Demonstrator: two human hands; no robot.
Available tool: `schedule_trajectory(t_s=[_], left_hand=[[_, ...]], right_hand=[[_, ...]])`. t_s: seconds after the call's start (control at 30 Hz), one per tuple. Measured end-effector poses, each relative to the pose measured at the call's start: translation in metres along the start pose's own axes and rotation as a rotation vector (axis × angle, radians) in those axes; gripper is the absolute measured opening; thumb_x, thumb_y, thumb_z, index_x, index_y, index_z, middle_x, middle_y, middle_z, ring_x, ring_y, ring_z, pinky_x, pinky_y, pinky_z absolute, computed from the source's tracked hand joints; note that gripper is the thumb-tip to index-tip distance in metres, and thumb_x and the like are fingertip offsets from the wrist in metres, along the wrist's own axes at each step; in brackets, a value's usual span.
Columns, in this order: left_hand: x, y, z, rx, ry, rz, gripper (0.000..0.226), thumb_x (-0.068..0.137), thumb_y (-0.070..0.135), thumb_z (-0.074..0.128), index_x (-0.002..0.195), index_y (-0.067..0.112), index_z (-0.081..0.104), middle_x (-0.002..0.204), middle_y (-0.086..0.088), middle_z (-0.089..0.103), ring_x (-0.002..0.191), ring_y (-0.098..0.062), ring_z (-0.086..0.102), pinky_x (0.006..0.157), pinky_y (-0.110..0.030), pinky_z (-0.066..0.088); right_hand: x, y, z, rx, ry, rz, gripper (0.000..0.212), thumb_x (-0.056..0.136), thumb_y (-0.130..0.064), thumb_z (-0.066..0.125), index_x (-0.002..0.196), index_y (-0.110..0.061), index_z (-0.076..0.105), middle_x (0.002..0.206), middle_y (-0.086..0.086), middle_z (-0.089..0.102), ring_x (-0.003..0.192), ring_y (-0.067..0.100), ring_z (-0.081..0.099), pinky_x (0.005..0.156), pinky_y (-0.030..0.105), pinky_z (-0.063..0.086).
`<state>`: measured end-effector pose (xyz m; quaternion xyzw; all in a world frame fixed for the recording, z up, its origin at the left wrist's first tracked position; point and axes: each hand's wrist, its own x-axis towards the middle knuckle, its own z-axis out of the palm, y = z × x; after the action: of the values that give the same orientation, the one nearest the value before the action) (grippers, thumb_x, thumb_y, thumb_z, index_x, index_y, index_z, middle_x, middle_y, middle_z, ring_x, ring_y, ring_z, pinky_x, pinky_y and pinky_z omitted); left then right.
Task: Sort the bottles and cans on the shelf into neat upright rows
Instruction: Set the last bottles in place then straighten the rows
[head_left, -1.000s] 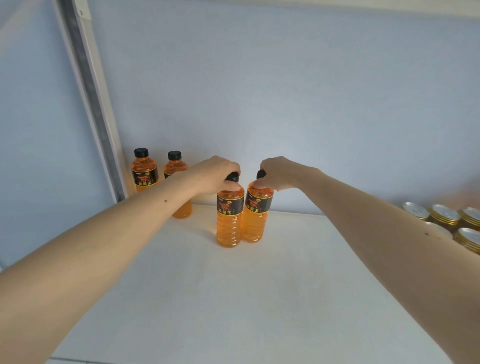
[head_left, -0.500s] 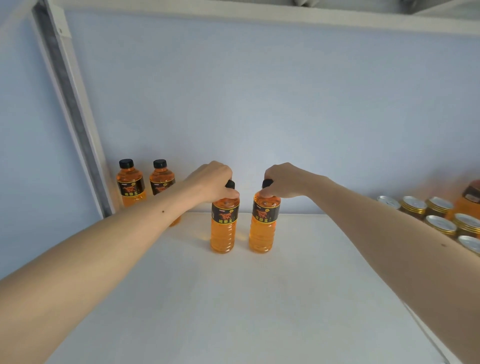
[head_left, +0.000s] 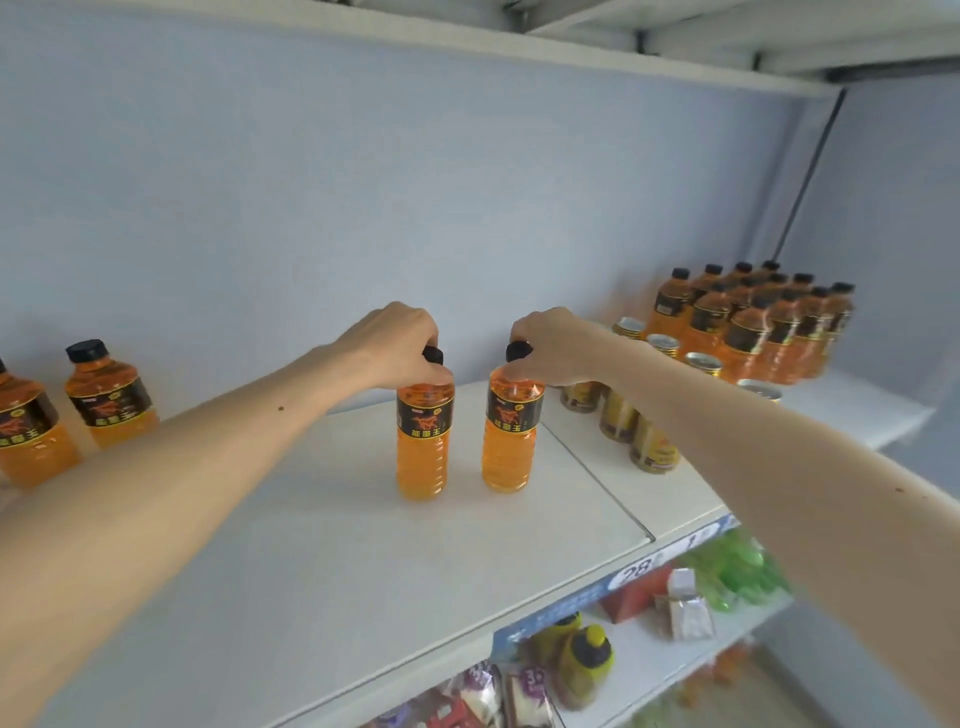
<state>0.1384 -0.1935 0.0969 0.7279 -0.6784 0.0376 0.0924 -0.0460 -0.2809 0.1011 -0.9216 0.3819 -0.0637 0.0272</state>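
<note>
Two orange drink bottles with black labels and black caps stand upright side by side mid-shelf. My left hand (head_left: 397, 345) grips the cap of the left bottle (head_left: 423, 441). My right hand (head_left: 556, 345) grips the cap of the right bottle (head_left: 509, 436). A small gap separates the two bottles. Two more such bottles (head_left: 111, 402) stand at the far left against the back wall. A dense group of the same bottles (head_left: 748, 325) stands at the far right, with a row of gold cans (head_left: 652, 447) in front of it, partly behind my right forearm.
The white shelf (head_left: 363, 571) has a seam right of the held bottles and a price strip (head_left: 639, 571) along its front edge. A lower shelf holds yellow bottles (head_left: 584, 660), green bottles and packets. Another shelf board runs overhead.
The view has swung right and pulled back, bringing the cans, the bottle group and the lower shelf into sight. Both hands keep their grip on the two caps, carrying the bottles rightward along the shelf.
</note>
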Motion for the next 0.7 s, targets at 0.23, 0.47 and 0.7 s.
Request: schedule_trajectory(t_s=[0.23, 0.47, 0.7], left_hand=[[0.025, 0.109, 0.003, -0.03, -0.005, 0.2, 0.03, 0.079, 0.045, 0.071, 0.076, 0.016, 0.064, 0.068, 0.003, 0.06, 0.063, -0.012, 0.057, 0.051, -0.024, 0.039], [0.051, 0.231, 0.007, -0.093, -0.011, 0.329, 0.031, 0.077, 0.043, 0.073, 0.073, 0.012, 0.068, 0.065, -0.001, 0.065, 0.062, -0.018, 0.061, 0.049, -0.027, 0.042], [0.091, 0.346, 0.026, -0.167, 0.028, 0.345, 0.035, 0.08, 0.041, 0.072, 0.072, 0.007, 0.07, 0.064, -0.005, 0.065, 0.055, -0.017, 0.056, 0.046, -0.024, 0.036]], right_hand=[[-0.078, 0.079, -0.024, -0.045, 0.036, 0.135, 0.031, 0.087, -0.042, 0.062, 0.095, -0.012, 0.062, 0.08, 0.003, 0.063, 0.068, 0.015, 0.057, 0.059, 0.027, 0.049], [-0.147, 0.184, -0.045, -0.061, 0.009, 0.221, 0.027, 0.09, -0.042, 0.06, 0.087, -0.015, 0.063, 0.074, 0.002, 0.063, 0.062, 0.012, 0.056, 0.054, 0.02, 0.044], [-0.191, 0.298, -0.063, -0.134, 0.001, 0.243, 0.027, 0.091, -0.041, 0.058, 0.085, -0.016, 0.063, 0.073, 0.003, 0.062, 0.059, 0.013, 0.055, 0.054, 0.019, 0.043]])
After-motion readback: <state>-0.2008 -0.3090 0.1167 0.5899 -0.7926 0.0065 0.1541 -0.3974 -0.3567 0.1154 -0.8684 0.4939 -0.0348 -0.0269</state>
